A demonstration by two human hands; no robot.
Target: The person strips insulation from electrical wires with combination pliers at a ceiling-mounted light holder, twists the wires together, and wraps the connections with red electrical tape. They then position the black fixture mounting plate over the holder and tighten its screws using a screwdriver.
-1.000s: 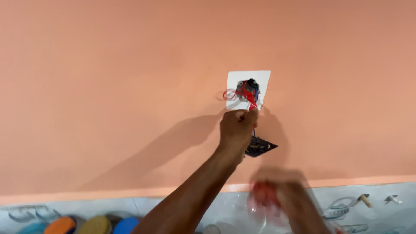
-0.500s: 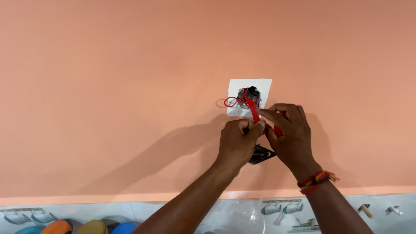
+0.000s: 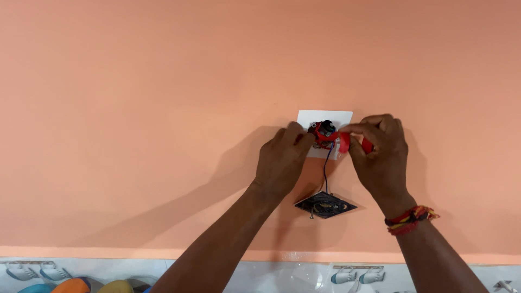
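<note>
Where the right hand (image 3: 380,154) was low and blurred a second ago, it has now been brought up beside the white wall box (image 3: 324,117), so both hands work at the opening. A strip of glossy red tape (image 3: 344,142) is pinched in its grip, drawn from the red-wrapped wire bundle (image 3: 324,132), which is steadied by the clenched left hand (image 3: 282,160). A thin blue wire (image 3: 325,171) hangs to a dark square plate (image 3: 325,205) against the smooth matte peach wall (image 3: 135,108).
</note>
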